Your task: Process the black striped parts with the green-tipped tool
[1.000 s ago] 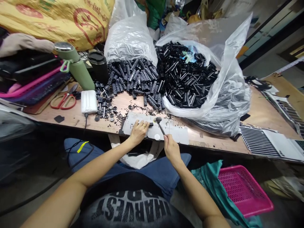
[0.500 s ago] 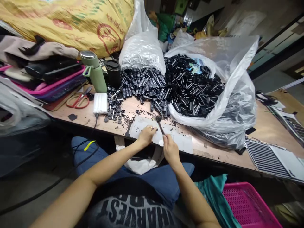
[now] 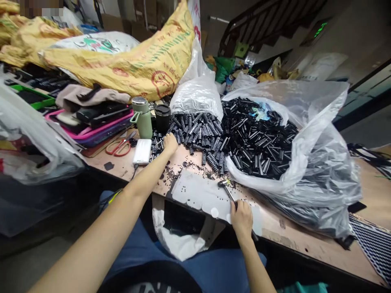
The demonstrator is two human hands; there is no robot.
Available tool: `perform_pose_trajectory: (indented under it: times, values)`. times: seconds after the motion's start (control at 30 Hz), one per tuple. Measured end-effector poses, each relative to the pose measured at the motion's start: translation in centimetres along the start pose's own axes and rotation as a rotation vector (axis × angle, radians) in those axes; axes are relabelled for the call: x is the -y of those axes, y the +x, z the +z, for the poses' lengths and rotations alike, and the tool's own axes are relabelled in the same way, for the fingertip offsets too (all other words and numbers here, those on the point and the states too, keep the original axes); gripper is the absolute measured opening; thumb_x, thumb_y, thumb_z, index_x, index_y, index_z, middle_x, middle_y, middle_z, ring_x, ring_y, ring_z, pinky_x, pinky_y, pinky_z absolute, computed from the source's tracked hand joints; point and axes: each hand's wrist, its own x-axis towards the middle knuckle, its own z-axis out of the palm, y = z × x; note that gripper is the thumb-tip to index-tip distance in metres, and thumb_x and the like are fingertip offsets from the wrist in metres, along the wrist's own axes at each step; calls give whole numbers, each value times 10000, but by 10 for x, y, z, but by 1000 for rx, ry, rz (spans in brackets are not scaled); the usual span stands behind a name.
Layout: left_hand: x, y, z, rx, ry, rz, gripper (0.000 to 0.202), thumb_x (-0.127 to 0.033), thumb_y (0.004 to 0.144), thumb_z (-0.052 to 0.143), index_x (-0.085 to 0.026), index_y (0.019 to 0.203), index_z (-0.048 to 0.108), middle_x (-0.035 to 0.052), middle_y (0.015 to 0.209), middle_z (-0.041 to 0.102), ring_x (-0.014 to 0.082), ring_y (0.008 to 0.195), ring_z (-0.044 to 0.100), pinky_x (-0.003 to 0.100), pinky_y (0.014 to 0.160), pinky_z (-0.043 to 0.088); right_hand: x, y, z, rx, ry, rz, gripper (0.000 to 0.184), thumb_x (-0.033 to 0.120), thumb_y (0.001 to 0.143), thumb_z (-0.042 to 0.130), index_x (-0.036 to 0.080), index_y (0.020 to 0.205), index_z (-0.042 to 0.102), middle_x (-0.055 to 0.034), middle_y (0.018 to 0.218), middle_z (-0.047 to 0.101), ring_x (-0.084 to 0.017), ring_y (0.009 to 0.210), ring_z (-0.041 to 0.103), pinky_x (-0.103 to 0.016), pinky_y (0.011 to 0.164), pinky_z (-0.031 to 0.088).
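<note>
My right hand [image 3: 242, 219] is closed round the handle of a small hammer [image 3: 229, 193], whose dark head rests on or just above the back edge of a pale grey plate [image 3: 195, 191]. Stretched forward to the left, my left hand [image 3: 171, 143] is at the small black parts with metal pins [image 3: 158, 140] beside a black lidded cup [image 3: 163, 118]. Its fingers are bent together, and whatever they pinch is hidden. Right of that hand lie many black ribbed cylinders [image 3: 198, 132]. Tiny dark bits are scattered around and on the plate.
A large clear bag [image 3: 320, 183] of black tubes [image 3: 259, 142] stands at the right. On the left are a green flask [image 3: 142, 120], a white power bank [image 3: 142, 151] with a cable, red-handled scissors [image 3: 118, 147] and a pink tray [image 3: 91, 133]. A yellow sack [image 3: 137, 61] lies behind.
My left hand has left the plate and reached forward and left to the small parts. The hammer is still in my right hand, which has shifted right. The view has tilted up.
</note>
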Motion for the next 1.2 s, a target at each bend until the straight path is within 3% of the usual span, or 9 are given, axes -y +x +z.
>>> perform_pose_trajectory:
  times: [0.2, 0.4, 0.5, 0.57, 0.67, 0.8, 0.97, 1.07, 1.2]
  values:
    - [-7, 25, 19, 95, 24, -11, 314, -55, 836, 436, 44, 1116, 538, 335, 1135, 558, 362, 1057, 591, 453, 840, 468, -3, 35, -1, -70, 325, -121, 305, 435, 952, 381, 180, 970, 548, -113, 948, 589, -260, 910, 522, -375, 807, 430]
    - [-3, 10, 15, 91, -1, 65, 373, -63, 794, 495, -33, 1165, 519, 265, 1148, 583, 338, 1057, 602, 423, 878, 468, 28, 176, -6, -147, 413, -103, 252, 322, 926, 432, 139, 1041, 561, -138, 1059, 587, -251, 1021, 498, -371, 922, 394]
    - [-11, -17, 8, 79, -408, 21, 493, -91, 774, 514, -92, 1261, 433, 178, 1072, 620, 248, 898, 654, 345, 780, 509, 52, 239, -2, -83, 374, 44, 265, 338, 900, 478, 132, 1033, 579, -154, 1103, 568, -260, 1060, 483, -375, 927, 391]
    - [-17, -40, 3, 176, -821, -84, 510, -98, 742, 508, -118, 1244, 418, 91, 897, 633, 176, 677, 644, 296, 630, 515, 61, 259, 4, -53, 367, 96, 238, 321, 866, 518, 128, 975, 604, -157, 1075, 570, -267, 1039, 496, -375, 900, 405]
    - [-20, -79, -1, 373, -1216, -180, 375, -122, 673, 515, -150, 1045, 481, -23, 665, 561, 112, 477, 554, 224, 466, 446, 57, 255, 12, -10, 359, 144, 143, 244, 816, 533, 140, 838, 629, -138, 1002, 581, -248, 973, 530, -349, 859, 425]
    - [-19, -128, 1, 503, -1336, -178, 242, -210, 624, 602, -174, 829, 478, -51, 591, 539, 91, 425, 521, 190, 398, 396, 40, 227, 14, 22, 344, 161, 148, 235, 809, 526, 148, 876, 626, -115, 981, 591, -229, 956, 536, -326, 871, 421]
    - [-38, -179, 2, 580, -1392, -131, 310, -312, 649, 646, -177, 878, 486, -47, 667, 566, 82, 455, 535, 195, 410, 421, 52, 238, 8, -12, 359, 161, 291, 326, 888, 463, 147, 1091, 570, -137, 1157, 544, -247, 1102, 465, -349, 948, 386]
    - [-45, -197, -1, 614, -1391, -88, 352, -344, 665, 657, -176, 923, 487, -47, 686, 567, 82, 457, 538, 202, 418, 425, 65, 253, 7, 22, 392, 156, 228, 292, 831, 553, 144, 991, 622, -150, 1128, 547, -264, 1083, 480, -358, 912, 410]
    - [-27, -199, -8, 585, -1329, -48, 460, -374, 678, 668, -160, 1052, 507, -50, 680, 558, 79, 436, 520, 192, 393, 388, 57, 245, 9, 36, 447, 143, 142, 233, 766, 587, 138, 844, 658, -154, 1051, 557, -277, 1043, 509, -380, 908, 419]
